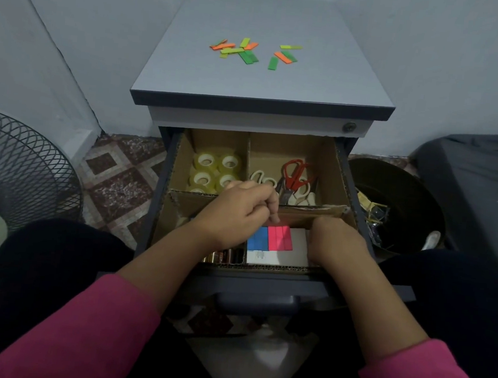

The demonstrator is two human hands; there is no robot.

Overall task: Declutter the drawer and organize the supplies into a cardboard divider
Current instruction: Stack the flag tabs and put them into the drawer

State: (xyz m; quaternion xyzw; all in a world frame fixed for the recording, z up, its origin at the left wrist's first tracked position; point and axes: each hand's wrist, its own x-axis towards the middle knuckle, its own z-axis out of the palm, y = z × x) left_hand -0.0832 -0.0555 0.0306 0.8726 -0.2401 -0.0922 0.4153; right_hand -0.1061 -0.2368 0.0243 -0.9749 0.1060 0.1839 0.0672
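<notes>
The open drawer point(308, 286) holds a cardboard divider point(337, 172) with several compartments. Tape rolls point(215, 171) fill the back left one, scissors point(295, 174) the back right. In the front right compartment lies a white card point(297, 246) bearing blue and pink sticky flags point(270, 238). My left hand point(239, 215) reaches over it with curled fingers, fingertips touching the top of the pink flags. My right hand point(334, 240) rests on the card's right side, fingers hidden. Batteries point(224, 255) lie at the front left.
Loose green, orange and yellow flags point(249, 51) are scattered on the cabinet top point(262, 79). A black bin point(395, 206) with scraps stands to the right, a fan point(20, 165) to the left. My knees flank the drawer.
</notes>
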